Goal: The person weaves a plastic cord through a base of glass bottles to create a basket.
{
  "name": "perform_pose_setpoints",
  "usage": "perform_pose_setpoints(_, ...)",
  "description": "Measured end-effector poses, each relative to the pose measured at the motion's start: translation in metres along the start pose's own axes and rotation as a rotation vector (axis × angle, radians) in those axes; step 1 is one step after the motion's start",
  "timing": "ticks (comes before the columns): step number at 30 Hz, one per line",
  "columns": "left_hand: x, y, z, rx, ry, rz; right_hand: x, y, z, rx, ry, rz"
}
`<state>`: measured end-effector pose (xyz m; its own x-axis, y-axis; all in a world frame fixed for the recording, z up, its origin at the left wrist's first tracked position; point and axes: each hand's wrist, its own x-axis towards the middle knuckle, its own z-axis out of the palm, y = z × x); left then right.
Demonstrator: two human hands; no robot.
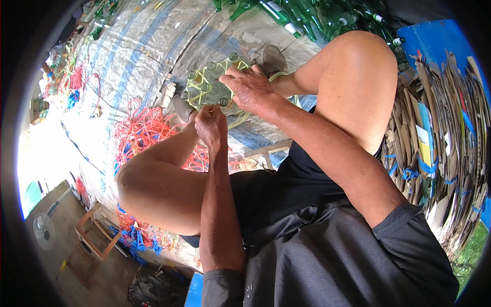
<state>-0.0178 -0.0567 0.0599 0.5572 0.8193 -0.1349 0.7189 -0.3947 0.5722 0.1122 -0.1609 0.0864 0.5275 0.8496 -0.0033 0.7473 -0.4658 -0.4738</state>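
Note:
Between my feet stands a bundle of upright pale glass bottles (205, 88), with yellow-green strapping (197, 97) woven round their necks. My left hand (211, 125) is closed in a pinch at the near edge of the bundle, next to one bottle mouth. What its fingers hold, if anything, is too small to make out. Over the bundle's right side lies my right hand (250, 91), palm down, its fingers stretched out and apart. Loops of the same strapping hang below and beside it. Part of the bundle is hidden under this hand.
Several green bottles (279, 14) lie in a heap at the far side. A tangle of red strapping (146, 135) is on the floor at left. Stacked flattened cardboard (440, 153) rises at right. A wooden frame (94, 233) and a fan (44, 231) are at lower left.

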Motion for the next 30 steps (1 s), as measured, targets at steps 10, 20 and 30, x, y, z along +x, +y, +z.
perform_pose_setpoints(10, -0.012, -0.022, 0.006, -0.766, -0.051, -0.235, 0.0, 0.002, 0.001, 0.003, -0.011, -0.013)
perform_pose_setpoints(20, -0.016, -0.025, 0.003, -0.802, -0.11, -0.357, 0.002, -0.006, -0.01, -0.185, 0.058, -0.128)
perform_pose_setpoints(30, -0.009, -0.039, 0.029, -0.726, -0.043, -0.33, 0.04, -0.033, -0.005, -0.229, -0.261, -0.366)
